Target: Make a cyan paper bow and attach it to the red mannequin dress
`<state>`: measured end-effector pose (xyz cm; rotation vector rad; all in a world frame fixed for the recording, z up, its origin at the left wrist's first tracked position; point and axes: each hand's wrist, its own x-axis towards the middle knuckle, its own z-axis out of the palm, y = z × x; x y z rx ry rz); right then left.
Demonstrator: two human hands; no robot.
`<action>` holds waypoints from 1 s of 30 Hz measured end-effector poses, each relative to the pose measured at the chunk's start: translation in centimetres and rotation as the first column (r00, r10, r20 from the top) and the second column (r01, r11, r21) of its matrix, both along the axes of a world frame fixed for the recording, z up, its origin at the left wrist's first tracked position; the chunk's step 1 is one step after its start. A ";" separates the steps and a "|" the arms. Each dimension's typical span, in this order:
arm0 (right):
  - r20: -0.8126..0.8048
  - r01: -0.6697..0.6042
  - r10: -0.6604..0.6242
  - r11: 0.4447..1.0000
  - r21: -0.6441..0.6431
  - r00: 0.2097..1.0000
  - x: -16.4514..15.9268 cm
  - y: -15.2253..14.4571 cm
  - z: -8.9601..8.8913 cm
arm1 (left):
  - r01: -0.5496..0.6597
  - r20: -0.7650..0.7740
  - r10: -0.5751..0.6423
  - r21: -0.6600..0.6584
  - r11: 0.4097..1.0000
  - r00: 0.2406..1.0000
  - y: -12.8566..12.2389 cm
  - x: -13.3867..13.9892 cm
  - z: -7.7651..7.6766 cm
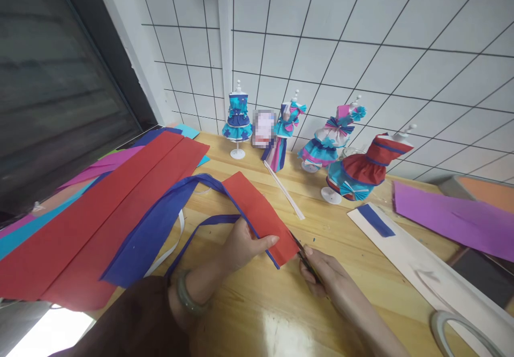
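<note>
My left hand grips the lower left edge of a red paper-like strip, thumb on top and fingers hidden underneath. Blue trim runs along the strip's left edge. In my right hand is a pair of dark scissors, whose blades meet the right end of the red strip. How wide the blades stand apart is hard to see. A long blue strip curves from the left toward the far corner of the red strip. Beside it lies a thin white band.
Large red sheets lie over other coloured sheets on the left. Several small dress forms in paper-like dresses, one red and blue, stand along the tiled wall. At right are a white sheet, a purple sheet and a tape roll.
</note>
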<state>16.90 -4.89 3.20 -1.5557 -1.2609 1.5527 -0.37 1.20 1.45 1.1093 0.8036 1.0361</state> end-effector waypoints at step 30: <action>-0.034 0.020 -0.018 0.999 0.050 0.999 -0.2 0.2 -0.8 | 0.041 0.009 -0.041 -0.005 0.999 0.999 -0.6 0.4 -0.4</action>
